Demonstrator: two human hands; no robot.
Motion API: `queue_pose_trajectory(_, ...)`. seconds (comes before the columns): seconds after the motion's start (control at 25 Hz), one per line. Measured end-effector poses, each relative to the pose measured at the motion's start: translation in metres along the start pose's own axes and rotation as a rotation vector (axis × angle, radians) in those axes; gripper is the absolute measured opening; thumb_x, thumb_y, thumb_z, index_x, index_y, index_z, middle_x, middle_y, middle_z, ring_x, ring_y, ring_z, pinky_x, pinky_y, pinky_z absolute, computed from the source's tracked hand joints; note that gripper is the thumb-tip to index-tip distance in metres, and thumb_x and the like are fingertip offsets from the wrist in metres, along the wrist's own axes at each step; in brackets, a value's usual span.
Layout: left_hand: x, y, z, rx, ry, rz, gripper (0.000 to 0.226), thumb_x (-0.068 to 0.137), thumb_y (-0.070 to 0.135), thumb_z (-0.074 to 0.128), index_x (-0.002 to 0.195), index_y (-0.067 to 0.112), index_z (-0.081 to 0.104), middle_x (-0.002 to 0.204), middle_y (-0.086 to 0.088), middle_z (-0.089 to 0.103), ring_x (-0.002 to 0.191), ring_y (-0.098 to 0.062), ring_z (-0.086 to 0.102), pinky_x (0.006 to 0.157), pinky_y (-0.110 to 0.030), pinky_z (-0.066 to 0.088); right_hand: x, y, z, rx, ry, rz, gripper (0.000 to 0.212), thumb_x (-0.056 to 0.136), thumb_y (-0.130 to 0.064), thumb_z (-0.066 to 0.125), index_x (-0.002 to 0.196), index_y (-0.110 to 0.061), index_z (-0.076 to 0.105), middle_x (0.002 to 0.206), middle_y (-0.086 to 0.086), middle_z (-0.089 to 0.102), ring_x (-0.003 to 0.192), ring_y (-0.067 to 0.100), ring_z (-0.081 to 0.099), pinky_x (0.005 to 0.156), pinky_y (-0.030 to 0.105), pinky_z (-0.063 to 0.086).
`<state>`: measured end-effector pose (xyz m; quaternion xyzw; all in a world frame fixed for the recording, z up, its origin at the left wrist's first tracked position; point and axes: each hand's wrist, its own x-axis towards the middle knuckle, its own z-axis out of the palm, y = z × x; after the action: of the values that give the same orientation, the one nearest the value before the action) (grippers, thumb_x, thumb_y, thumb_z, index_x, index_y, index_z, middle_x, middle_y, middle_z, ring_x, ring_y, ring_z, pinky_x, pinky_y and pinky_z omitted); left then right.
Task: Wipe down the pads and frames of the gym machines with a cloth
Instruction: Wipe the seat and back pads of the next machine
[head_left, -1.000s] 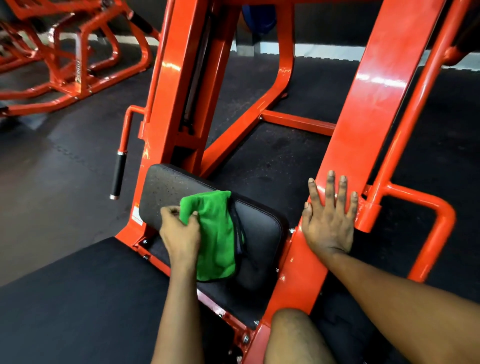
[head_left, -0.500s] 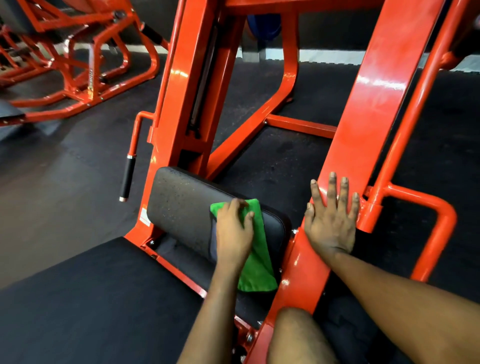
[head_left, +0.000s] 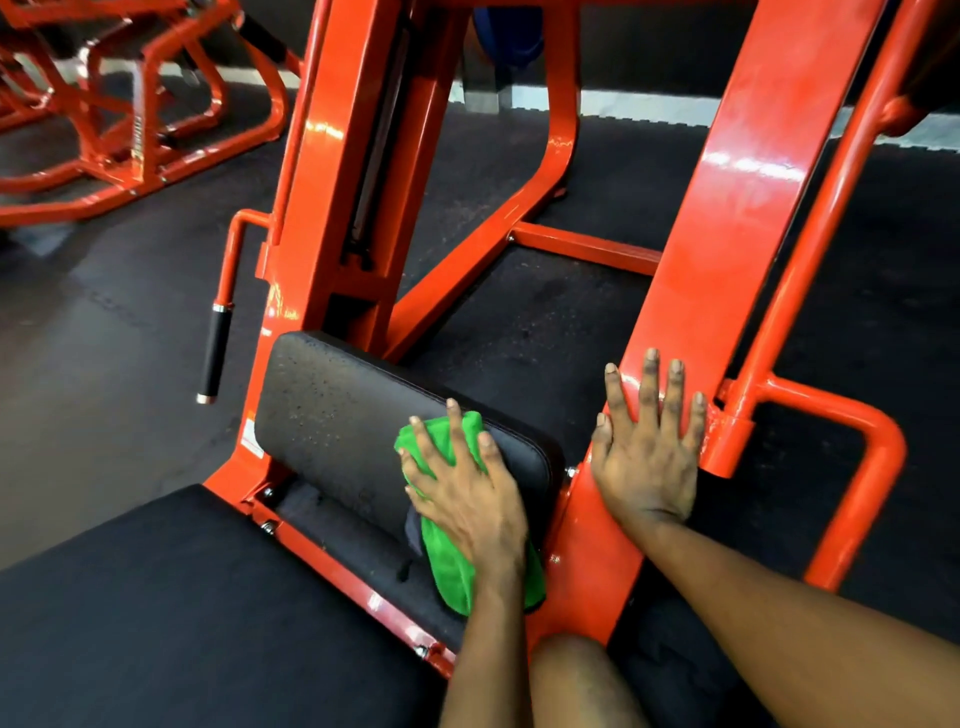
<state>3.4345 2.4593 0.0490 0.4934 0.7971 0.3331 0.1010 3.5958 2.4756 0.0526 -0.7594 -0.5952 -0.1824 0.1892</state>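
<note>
In the head view, the cloth is pressed against the pad by the left hand. The fingers are held straight and spread. Nothing is gripped; the cloth is pinned flat under palm and fingers. Its top edge shows just past the fingertips, and its tail hangs below the wrist over the pad's lower edge. The cloth's long axis is thus laid along the hand, across the pad's short side.

The pad's long axis runs from upper left to lower right. The cloth is placed at the right end, near the beam. The longer stretch of pad, speckled with droplets or dust, lies to the left of the fingers. A leftward stroke along the long axis is judged to be what the next move calls for, and the left hand is the nearer 1.

The right hand is laid flat on the beam, fingers straight and slightly spread, holding nothing. It is judged to serve as a brace. The 2 hands are kept apart, with the pad's right corner between them.
</note>
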Motion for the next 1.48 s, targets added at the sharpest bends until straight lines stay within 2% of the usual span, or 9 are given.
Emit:
queue_pose_trajectory(0.24,-0.015,0.008,0.009,0.042,-0.034,0.004,0.054,0.1,0.063,0.018,0.153,0.054,0.019,0.169,-0.001,0.002,0.151,-0.036,0.009,0.114,-0.064,0.023,0.0,0.001,0.001,-0.004,0.001,-0.004,0.064,0.099,-0.037,0.037,0.16,-0.027,0.022,0.169,0.011,-0.001,0.156,0.034,-0.003,0.123,0.057,0.007)
queue_pose_trajectory(0.4,0.056,0.023,0.014,0.099,-0.064,-0.062,0.051,0.101,0.061,0.025,0.151,0.057,0.022,0.169,-0.003,-0.005,0.152,-0.04,-0.001,0.114,-0.07,0.014,0.001,0.001,0.003,-0.013,0.004,-0.002,0.064,0.099,-0.037,0.037,0.161,-0.028,0.021,0.169,0.01,0.0,0.156,0.033,-0.003,0.124,0.056,0.006)
queue_pose_trajectory(0.52,0.102,0.035,0.01,0.127,-0.054,-0.144,0.049,0.102,0.057,0.03,0.151,0.051,0.031,0.169,-0.003,-0.001,0.152,-0.041,-0.005,0.113,-0.073,0.009,0.002,0.001,0.002,-0.017,0.0,-0.005,0.063,0.099,-0.037,0.037,0.16,-0.028,0.023,0.169,0.011,0.001,0.156,0.033,-0.002,0.124,0.056,0.007)
queue_pose_trajectory(0.68,0.034,0.033,0.01,0.06,0.057,-0.08,0.055,0.1,0.056,0.029,0.154,0.046,0.028,0.169,-0.002,0.008,0.153,-0.039,0.003,0.112,-0.075,0.013,0.0,-0.001,0.001,-0.048,-0.009,0.005,0.065,0.098,-0.038,0.037,0.16,-0.028,0.023,0.169,0.011,0.0,0.156,0.034,-0.002,0.123,0.056,0.006)
queue_pose_trajectory(0.84,-0.026,0.031,0.01,-0.026,-0.055,-0.023,0.058,0.098,0.056,0.027,0.155,0.05,0.02,0.169,0.001,-0.002,0.154,-0.035,-0.004,0.11,-0.077,0.009,0.001,0.001,0.0,-0.034,-0.012,-0.003,0.064,0.098,-0.037,0.037,0.16,-0.028,0.023,0.169,0.011,0.0,0.156,0.034,-0.002,0.123,0.056,0.006)
queue_pose_trajectory(1.12,0.101,0.014,0.001,0.065,-0.146,-0.037,0.045,0.101,0.059,0.029,0.144,0.054,0.042,0.168,0.007,-0.003,0.153,-0.034,-0.009,0.108,-0.079,0.008,0.001,0.0,-0.001,-0.025,-0.021,0.008,0.063,0.1,-0.038,0.036,0.16,-0.029,0.021,0.17,0.009,-0.002,0.156,0.033,-0.004,0.124,0.056,0.006)
queue_pose_trajectory(1.24,0.138,0.004,-0.005,0.043,-0.088,-0.072,0.044,0.102,0.057,0.031,0.144,0.051,0.044,0.168,0.008,0.003,0.153,-0.033,-0.005,0.11,-0.077,0.008,0.001,0.001,0.0,-0.035,-0.03,0.008,0.063,0.1,-0.038,0.034,0.161,-0.029,0.021,0.17,0.009,-0.002,0.156,0.032,-0.003,0.124,0.055,0.004)
queue_pose_trajectory(1.36,0.089,0.005,0.003,0.004,0.031,-0.086,0.048,0.102,0.054,0.032,0.15,0.05,0.035,0.168,0.005,0.009,0.153,-0.034,0.002,0.112,-0.074,0.011,0.0,0.001,0.001,-0.062,-0.035,0.003,0.064,0.1,-0.038,0.033,0.161,-0.028,0.018,0.169,0.01,-0.005,0.156,0.033,-0.005,0.124,0.056,0.004)
queue_pose_trajectory(1.48,0.013,0.006,0.006,-0.034,-0.003,-0.046,0.054,0.101,0.053,0.022,0.155,0.049,0.022,0.169,0.005,0.005,0.153,-0.035,0.004,0.113,-0.072,0.012,0.003,-0.002,-0.001,-0.049,-0.066,0.004,0.064,0.099,-0.038,0.035,0.161,-0.028,0.02,0.169,0.01,-0.003,0.156,0.033,-0.005,0.124,0.057,0.006)
